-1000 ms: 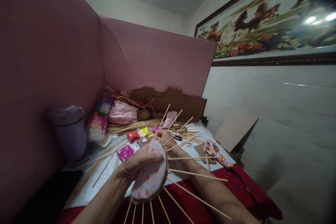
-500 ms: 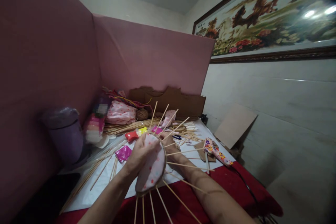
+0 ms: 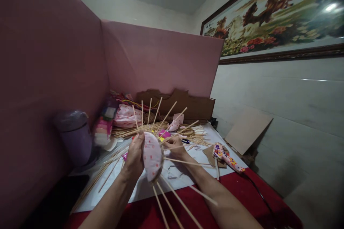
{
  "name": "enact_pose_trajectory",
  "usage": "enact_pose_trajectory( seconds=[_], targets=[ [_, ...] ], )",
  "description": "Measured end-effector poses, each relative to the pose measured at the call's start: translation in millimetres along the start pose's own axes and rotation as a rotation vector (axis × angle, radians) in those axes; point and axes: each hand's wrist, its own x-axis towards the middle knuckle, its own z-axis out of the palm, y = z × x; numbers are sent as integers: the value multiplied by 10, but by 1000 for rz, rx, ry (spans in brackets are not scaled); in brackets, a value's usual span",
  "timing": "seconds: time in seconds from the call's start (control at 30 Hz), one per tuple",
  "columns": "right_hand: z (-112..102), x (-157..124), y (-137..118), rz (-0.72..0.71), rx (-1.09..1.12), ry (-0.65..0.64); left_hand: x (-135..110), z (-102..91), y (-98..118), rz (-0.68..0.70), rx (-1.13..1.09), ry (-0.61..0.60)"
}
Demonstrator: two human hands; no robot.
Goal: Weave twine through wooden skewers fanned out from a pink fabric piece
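A round base covered in pale pink dotted cloth is held up tilted over the near part of the table. Thin wooden sticks radiate from its rim, and a brownish band runs along that edge. My left hand is closed on the left side of the base, thumb near the top. Beside the rim on the right, my right hand has its fingers pinched together among the sticks. Whatever lies between those fingertips is too small to make out.
A flower-patterned glue gun lies on cardboard at the right, its cord trailing over the red cloth. Loose sticks lie at the left near a purple bin. Pink cloth and brown cardboard are behind.
The base has turned and tipped, so its cloth face looks narrower and the sticks point differently. My left hand has shifted to its left edge; my right fingers now show beside the rim.
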Motion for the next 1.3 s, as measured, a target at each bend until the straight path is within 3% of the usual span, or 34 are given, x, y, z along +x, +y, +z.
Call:
enact_pose_trajectory(
  seconds=[0.07, 0.17, 0.27, 0.4, 0.5, 0.63, 0.73, 0.8, 1.03, 1.3],
  targets=[
    [-79, 5, -31, -42, -57, 83, 83, -45, -6, 60, -84, 61],
    [-87, -56, -127, -232, -222, 165, 219, -67, 6, 88, -232, 179],
    [46, -166, -258, -370, -220, 84, 292, -3, 31, 91, -300, 213],
    [273, -232, -396, -221, 275, -18, 241, 176, -28, 64, -251, 156],
    [328, -193, -461, -60, 690, 62, 165, 303, -142, 61, -187, 86],
    [175, -101, -551, 77, 961, 213, 145, 382, -241, 75, 72, -61],
    [-23, -52, -619, 93, 1047, 348, 198, 393, -243, 77, 298, -216],
    [-136, -39, -654, 103, 1068, 386, 230, 404, -233, 98, 387, -258],
    [-322, -32, -694, 100, 1114, 300, 230, 454, -265, 131, 591, -259],
    [-262, -66, -673, 123, 1115, 295, 136, 429, -348, 174, 635, -262]
  ],
)
